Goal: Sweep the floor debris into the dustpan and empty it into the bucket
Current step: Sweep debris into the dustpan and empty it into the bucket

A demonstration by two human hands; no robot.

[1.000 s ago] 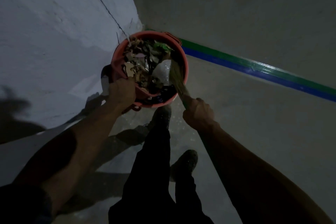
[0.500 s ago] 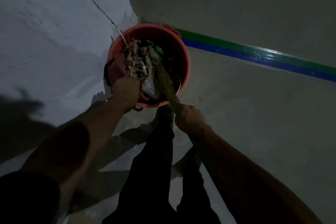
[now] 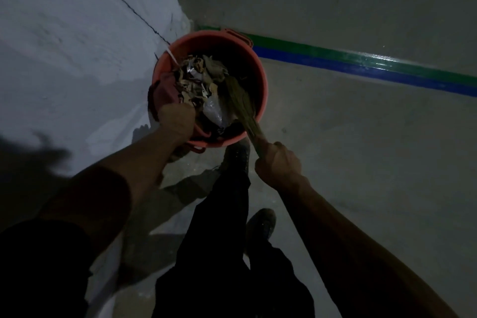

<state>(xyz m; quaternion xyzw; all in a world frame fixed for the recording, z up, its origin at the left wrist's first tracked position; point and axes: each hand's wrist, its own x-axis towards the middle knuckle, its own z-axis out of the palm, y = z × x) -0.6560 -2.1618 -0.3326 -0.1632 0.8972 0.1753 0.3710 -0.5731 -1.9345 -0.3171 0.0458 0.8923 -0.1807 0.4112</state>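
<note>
An orange bucket (image 3: pixel 247 53) stands on the floor in the wall corner. My left hand (image 3: pixel 176 121) grips a reddish dustpan (image 3: pixel 165 90) tilted over the bucket's left side, heaped with debris (image 3: pixel 196 80) of dry leaves, paper and a clear plastic scrap. My right hand (image 3: pixel 278 162) grips the handle of a straw broom (image 3: pixel 240 100), whose bristles reach into the bucket against the debris.
White walls close the left and back. A green and blue stripe (image 3: pixel 361 64) runs along the wall base on the right. My dark trouser legs and shoes (image 3: pixel 260 224) stand just in front of the bucket. Grey floor spreads to the right.
The broom head has pushed further left and deeper into the bucket against the debris. The dustpan has tipped more, and the pile has shifted toward the bucket's middle.
</note>
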